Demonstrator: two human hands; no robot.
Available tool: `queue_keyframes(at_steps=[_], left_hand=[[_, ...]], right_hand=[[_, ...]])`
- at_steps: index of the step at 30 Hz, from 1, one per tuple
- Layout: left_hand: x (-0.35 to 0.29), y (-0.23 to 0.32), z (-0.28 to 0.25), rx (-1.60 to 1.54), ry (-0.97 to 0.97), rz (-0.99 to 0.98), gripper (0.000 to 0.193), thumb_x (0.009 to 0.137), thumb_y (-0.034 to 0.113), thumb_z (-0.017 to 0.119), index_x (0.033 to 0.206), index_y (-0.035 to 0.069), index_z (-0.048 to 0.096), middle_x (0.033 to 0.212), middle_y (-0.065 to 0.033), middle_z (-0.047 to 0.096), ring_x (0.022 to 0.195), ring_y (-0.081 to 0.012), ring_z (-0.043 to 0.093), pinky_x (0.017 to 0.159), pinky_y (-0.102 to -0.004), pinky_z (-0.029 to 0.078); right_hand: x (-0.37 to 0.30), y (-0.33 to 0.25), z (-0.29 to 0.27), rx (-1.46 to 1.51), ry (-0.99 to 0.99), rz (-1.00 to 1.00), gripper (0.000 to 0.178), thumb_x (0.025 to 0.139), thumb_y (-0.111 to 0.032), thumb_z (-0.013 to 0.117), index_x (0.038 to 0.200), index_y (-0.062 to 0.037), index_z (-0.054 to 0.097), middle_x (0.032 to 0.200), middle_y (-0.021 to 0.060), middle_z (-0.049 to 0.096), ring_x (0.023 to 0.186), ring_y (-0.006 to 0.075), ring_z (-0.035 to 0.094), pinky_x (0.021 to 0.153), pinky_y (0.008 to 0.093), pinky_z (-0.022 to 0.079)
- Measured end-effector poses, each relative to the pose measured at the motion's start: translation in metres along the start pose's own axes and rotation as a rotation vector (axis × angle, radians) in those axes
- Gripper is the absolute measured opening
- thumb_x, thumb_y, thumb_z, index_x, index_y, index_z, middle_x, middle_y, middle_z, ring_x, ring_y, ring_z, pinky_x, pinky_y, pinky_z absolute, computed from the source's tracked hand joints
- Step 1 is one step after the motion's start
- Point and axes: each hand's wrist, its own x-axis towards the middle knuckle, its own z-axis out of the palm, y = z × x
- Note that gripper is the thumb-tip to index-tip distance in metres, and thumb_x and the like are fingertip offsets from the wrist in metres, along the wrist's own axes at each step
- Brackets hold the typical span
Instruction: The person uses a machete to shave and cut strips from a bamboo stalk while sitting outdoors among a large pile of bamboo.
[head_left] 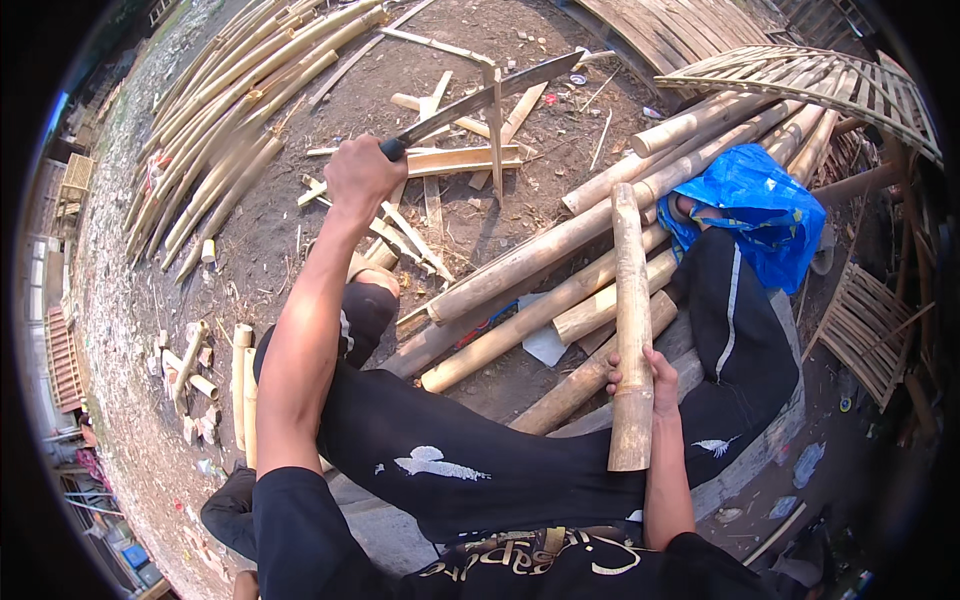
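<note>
Left grip: my left hand [362, 172] is raised, fist wrapped tight on the dark handle of a long machete [478, 100], blade slanting up and to the right.
Right grip: my right hand [650, 380] clasps a thick bamboo section [630, 320], fingers curled around its lower part.
Bamboo section: stands nearly upright across my right thigh, its top end over the bamboo poles [560, 260] lying on the dirt ground [270, 220].
Nearby: split bamboo strips [440, 160] lie under the blade; a blue plastic bag [755, 205] sits right of the poles.
</note>
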Motion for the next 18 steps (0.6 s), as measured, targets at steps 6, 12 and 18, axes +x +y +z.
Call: queue_keyframes(at_steps=[6,12,18], left_hand=[[0.014,0.009,0.011,-0.013,-0.043,0.029,0.031,0.077,0.036,0.075,0.089,0.008,0.079,0.078,-0.0205,0.073,0.077,-0.0372,0.073,0.074,-0.0456,0.059],[0.039,0.005,0.013,0.044,-0.136,0.012,0.033,0.078,0.027,0.071,0.087,-0.005,0.074,0.087,-0.0278,0.071,0.086,-0.0415,0.072,0.081,-0.0484,0.057],[0.049,0.001,0.012,-0.038,-0.149,-0.028,0.033,0.076,0.02,0.066,0.094,-0.007,0.073,0.095,-0.0318,0.07,0.094,-0.0452,0.07,0.087,-0.0494,0.055]], right_hand=[[-0.008,0.002,0.009,0.251,-0.036,0.031,0.075,0.088,-0.045,0.068,0.137,0.0068,0.044,0.113,0.0192,0.06,0.094,0.027,0.066,0.085,0.0405,0.059],[-0.022,0.02,-0.002,0.211,0.035,0.354,0.06,0.086,-0.036,0.074,0.124,0.0047,0.051,0.094,0.0096,0.059,0.074,0.018,0.061,0.065,0.0327,0.053],[-0.006,-0.006,0.033,-0.105,0.105,0.269,0.05,0.083,-0.024,0.073,0.119,0.0034,0.053,0.088,0.0098,0.059,0.071,0.0187,0.062,0.064,0.0341,0.054]])
